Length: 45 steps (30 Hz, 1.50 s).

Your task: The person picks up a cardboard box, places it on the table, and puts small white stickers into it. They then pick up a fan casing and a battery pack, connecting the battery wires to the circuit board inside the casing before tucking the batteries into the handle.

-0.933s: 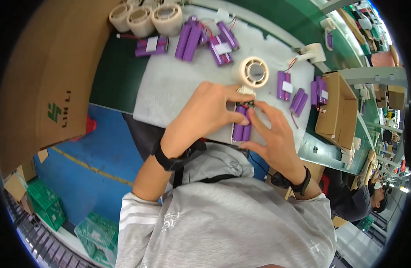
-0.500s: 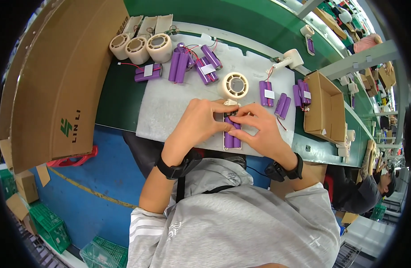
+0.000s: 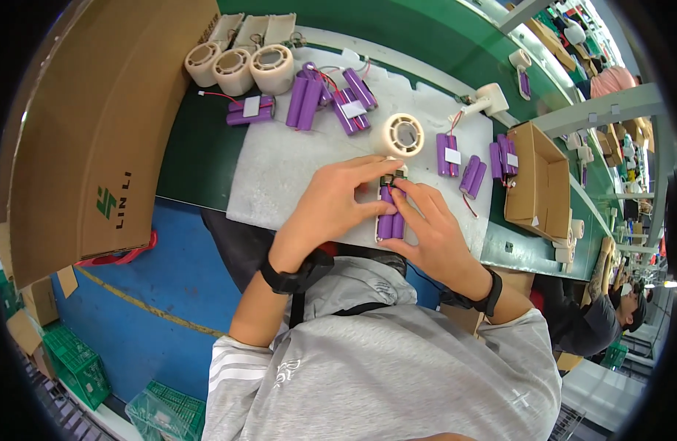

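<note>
While the L hand grips the cream housing w/ thumb & index apart, the R hand has fingertips at the circuit board, can't tell if pinching tbh. Purple batt pack sits in the housing's handle btwn them, over the white mat. FWIW the big box at left has green logo + dark lettering, grey shirt white print, nearby packs white labels.

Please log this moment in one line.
left hand: at purple cylindrical cells | right hand: near small dark circuit board | cells: in cream plastic housing
</note>
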{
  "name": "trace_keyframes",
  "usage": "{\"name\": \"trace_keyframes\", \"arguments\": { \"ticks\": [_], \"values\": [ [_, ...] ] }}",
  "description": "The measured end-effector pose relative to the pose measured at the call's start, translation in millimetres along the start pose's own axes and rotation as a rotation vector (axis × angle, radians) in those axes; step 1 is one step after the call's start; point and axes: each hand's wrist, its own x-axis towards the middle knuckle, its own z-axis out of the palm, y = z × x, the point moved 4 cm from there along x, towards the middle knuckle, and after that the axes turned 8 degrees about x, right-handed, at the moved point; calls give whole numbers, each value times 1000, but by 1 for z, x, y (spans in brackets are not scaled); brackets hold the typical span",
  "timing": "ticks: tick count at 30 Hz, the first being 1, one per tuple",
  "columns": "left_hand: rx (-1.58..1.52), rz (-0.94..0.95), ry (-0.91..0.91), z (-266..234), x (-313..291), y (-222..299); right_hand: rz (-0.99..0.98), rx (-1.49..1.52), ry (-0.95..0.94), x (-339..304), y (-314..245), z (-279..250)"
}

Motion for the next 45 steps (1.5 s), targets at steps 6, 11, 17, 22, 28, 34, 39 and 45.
{"name": "trace_keyframes", "arguments": {
  "ticks": [6, 11, 17, 22, 28, 34, 39, 45],
  "values": [
    [51, -74, 135, -1, -17, 1, 202, -385, 232, 79, 61, -32],
    [45, -58, 149, -11, -10, -4, 230, -401, 255, 84, 89, -106],
    [54, -15, 152, -11, -13, -9, 420, -417, -34, 65, 158, -102],
    [42, -19, 139, -9, -12, -7, 555, -216, 424, 52, 143, -137],
    [-91, -197, 195, -9, -12, -16, -76, -165, 354, 30, 19, -66],
    [-95, -166, 211, -7, -7, -5, 3, 102, 202, -13, -1, -4],
    [138, -86, 66, -1, -7, -6, 19, 206, -35, -9, 3, -10],
    [116, -98, 25, -2, -6, -6, 347, -153, 512, 27, 80, -75]
  ]
}}
